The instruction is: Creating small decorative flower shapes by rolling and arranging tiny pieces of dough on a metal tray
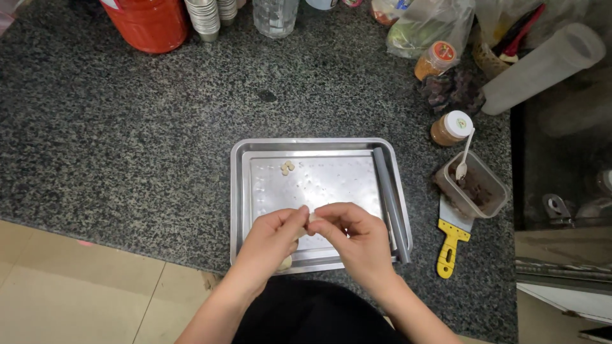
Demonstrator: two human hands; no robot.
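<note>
- Your two hands meet over the near edge of the steel tray, fingertips pinched together on a small pale piece of dough held between them.
- The piece of dough sits just above the tray's floor, right at the point where your thumbs and forefingers touch; most of it is hidden by your fingers.
- Your left hand comes in from the lower left, knuckles up, thumb and forefinger closed on the dough's left side.
- A second pale lump shows just under your left palm, at the tray's near rim; you cannot tell from here whether the hand grips it or only covers it.
- Your right hand comes in from the lower right, fingers curled, closed on the dough's right side.
- Both forearms slope up from the bottom of the view and converge at the tray.
- A little cluster of small pale pieces lies on the tray's far left part, well apart from your hands.
- A grey rod lies along the tray's right side, just beside your right hand.
- On the speckled stone worktop, right of the tray: a clear tub of dark filling with a white spoon standing in it, and a yellow-handled scraper near it.
</note>
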